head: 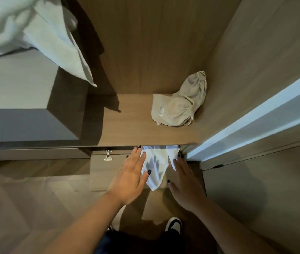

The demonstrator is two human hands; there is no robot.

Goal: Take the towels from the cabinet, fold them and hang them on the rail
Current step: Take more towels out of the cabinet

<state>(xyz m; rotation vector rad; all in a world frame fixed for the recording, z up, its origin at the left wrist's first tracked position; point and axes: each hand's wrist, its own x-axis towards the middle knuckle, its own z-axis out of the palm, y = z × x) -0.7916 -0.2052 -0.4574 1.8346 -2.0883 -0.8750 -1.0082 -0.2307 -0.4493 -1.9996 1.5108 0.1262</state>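
The one camera sits on my head and looks forward and steeply down into the open cabinet [163, 43]. Its wide lens bends the straight edges (the white door edge [255, 114] on the right curves). The wooden shelf [132, 125] lies across the middle of the view, close below me. My left hand [129, 182] and right hand [185, 186] reach in from the bottom edge, very near the lens, and my shoe [173, 224] on the floor [35, 208] shows straight beneath.
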